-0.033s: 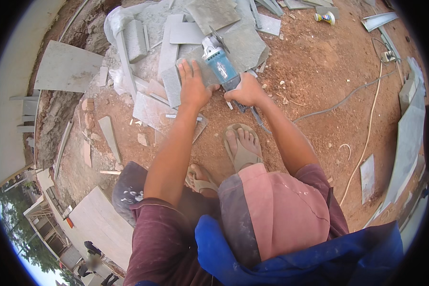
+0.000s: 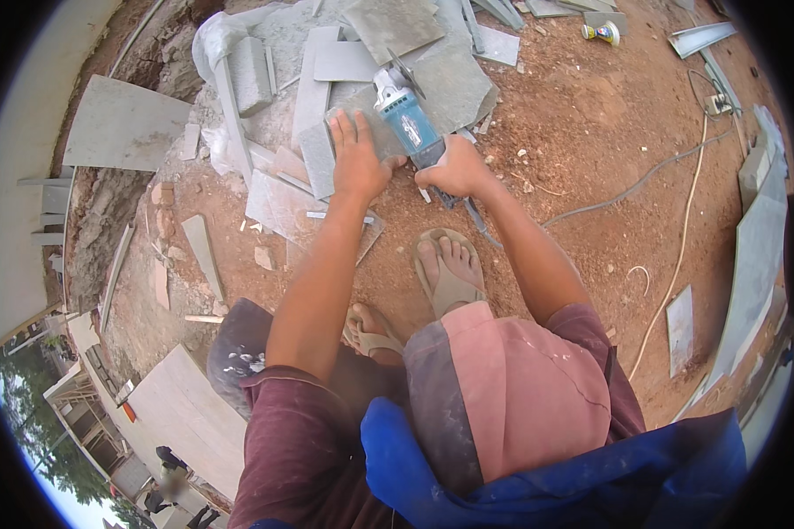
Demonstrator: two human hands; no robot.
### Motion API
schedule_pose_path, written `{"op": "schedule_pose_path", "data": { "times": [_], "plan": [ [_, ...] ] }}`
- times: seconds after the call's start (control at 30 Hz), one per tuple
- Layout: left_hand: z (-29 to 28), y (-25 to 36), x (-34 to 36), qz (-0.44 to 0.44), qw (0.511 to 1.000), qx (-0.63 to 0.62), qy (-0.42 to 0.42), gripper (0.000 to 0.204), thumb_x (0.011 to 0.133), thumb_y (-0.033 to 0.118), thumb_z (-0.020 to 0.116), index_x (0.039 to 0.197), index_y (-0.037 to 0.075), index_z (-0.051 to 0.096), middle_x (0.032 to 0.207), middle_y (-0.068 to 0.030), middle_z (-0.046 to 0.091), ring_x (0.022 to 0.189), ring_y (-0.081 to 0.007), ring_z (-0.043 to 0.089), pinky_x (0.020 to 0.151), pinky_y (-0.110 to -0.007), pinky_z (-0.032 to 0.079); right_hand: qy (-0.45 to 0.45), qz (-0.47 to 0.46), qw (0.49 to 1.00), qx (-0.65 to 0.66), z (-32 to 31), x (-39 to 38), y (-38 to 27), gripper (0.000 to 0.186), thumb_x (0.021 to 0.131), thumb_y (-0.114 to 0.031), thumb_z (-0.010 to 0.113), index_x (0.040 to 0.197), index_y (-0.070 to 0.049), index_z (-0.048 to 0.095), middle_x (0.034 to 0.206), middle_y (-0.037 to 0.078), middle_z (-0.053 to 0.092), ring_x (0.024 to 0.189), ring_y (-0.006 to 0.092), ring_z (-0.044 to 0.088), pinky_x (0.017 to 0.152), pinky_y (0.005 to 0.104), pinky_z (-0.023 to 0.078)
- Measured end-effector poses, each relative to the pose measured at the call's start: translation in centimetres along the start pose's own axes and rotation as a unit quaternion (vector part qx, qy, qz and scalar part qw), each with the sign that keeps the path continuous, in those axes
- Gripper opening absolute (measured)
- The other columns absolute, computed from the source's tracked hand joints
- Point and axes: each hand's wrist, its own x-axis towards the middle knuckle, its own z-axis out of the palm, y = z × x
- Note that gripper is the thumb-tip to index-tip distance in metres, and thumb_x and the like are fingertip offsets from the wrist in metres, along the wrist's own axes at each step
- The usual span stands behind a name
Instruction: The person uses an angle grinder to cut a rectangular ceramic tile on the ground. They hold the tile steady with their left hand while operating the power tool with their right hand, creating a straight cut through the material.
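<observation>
An angle grinder (image 2: 410, 123) with a teal body and a grey head lies in the grip of my right hand (image 2: 457, 167), whose fingers wrap its dark rear end. Its disc (image 2: 407, 76) points away from me, over grey tile pieces. To the left of the grinder, my left hand (image 2: 358, 159) rests flat on a grey tile (image 2: 335, 123), fingers stretched forward and the thumb out toward the tool. The grinder's cord (image 2: 478, 220) hangs below my right hand. Whether the disc is spinning or touching the tile cannot be made out.
Cut tile slabs (image 2: 450, 84) are heaped ahead. A grey cable (image 2: 609, 198) and a pale cord (image 2: 679, 273) cross the reddish dirt toward a socket (image 2: 719, 104) at right. Large sheets (image 2: 757, 238) stand at the right edge. A person (image 2: 172, 485) is at lower left.
</observation>
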Motion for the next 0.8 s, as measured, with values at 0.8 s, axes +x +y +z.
{"op": "schedule_pose_path", "data": {
  "times": [0.8],
  "plan": [
    [-0.1,0.2,0.0,-0.017,1.0,0.017,-0.006,0.119,0.082,0.043,0.09,0.166,-0.006,0.022,0.174,-0.0346,0.009,0.163,-0.0475,0.006,0.132,-0.046,0.019,-0.011,-0.002,0.999,0.044,0.1,-2.9,0.2,0.048,0.061,-0.034,0.086,0.088,0.004,0.072,0.088,0.025,0.075,0.084,0.0352,0.074,0.079,0.0413,0.057]
  ]
}}
